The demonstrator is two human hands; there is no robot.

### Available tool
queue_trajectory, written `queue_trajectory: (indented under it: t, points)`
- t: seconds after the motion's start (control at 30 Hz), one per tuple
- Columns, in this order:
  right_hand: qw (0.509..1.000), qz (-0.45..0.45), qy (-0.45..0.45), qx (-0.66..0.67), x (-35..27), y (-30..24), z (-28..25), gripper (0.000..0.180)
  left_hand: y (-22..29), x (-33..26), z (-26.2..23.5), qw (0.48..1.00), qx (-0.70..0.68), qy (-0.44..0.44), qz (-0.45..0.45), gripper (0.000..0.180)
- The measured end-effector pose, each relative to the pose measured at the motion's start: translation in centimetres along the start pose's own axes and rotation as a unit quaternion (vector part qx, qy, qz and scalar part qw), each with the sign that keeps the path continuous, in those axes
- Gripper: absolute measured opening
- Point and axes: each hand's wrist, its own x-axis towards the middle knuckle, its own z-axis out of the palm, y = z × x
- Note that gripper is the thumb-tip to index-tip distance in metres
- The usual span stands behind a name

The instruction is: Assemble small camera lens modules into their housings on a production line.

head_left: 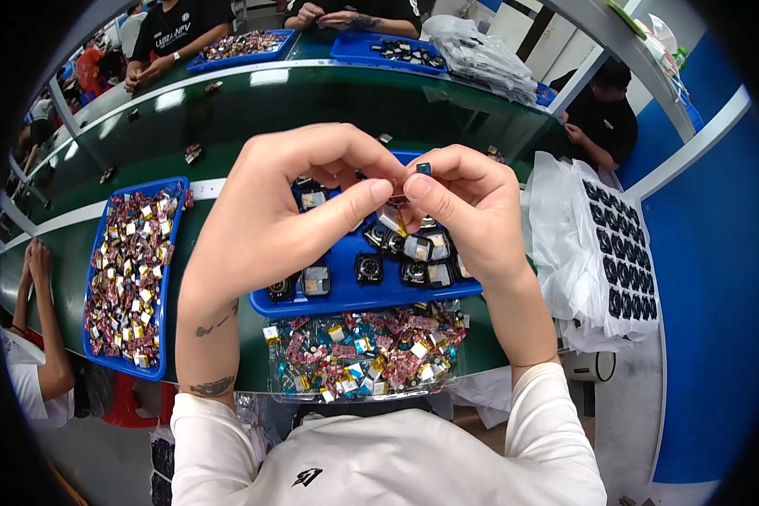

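Note:
My left hand (299,198) and my right hand (474,207) meet above a blue tray (346,302). Thumb and forefinger of each are pinched together on one small electronic assembly. A dark blue-topped piece (424,169) of it sticks up at my right fingertips, and a silver battery with yellow tape (391,218) hangs beneath; my fingers hide the rest. In the tray lie several black watch-like casings (368,268), some with pale squares inside. Nearer my body, a clear plastic tray (367,398) holds a heap of red circuit boards, small batteries and blue pieces.
Left stands a blue tray (175,223) heaped with boards and batteries. On the right, black casings (622,253) sit in rows on white sheeting (557,244). A green conveyor belt (253,110) with scattered parts runs beyond. Co-workers sit across it and at left; metal posts frame the bench.

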Motion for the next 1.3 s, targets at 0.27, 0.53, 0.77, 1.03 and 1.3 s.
queue_trajectory:
  t: [0.27, 0.53, 0.77, 1.03, 1.3]
  points:
    - [0.999, -0.051, 0.015, 0.012, -0.1, -0.5, -1.0, 0.014, -0.4, 0.3, 1.1, 0.998, -0.022, 0.024, -0.059, 0.02]
    - [0.938, -0.218, 0.024, -0.267, 0.4, -0.7, -1.0, 0.014, -1.3, 0.9, 1.2, 0.995, 0.072, 0.067, -0.009, 0.013]
    - [0.859, -0.306, 0.022, -0.41, -0.6, -1.5, 0.1, 0.021, -2.7, 0.7, 1.0, 0.99, -0.111, 0.019, -0.081, 0.014]
    - [0.95, -0.153, 0.156, -0.224, -1.3, -0.4, -1.4, 0.011, -2.7, 0.8, 1.6, 0.987, 0.043, 0.085, 0.129, 0.009]
    - [0.967, -0.105, 0.132, -0.192, -0.5, 0.2, -1.2, 0.007, -2.9, 0.7, 1.7, 0.986, 0.047, 0.115, 0.109, 0.021]
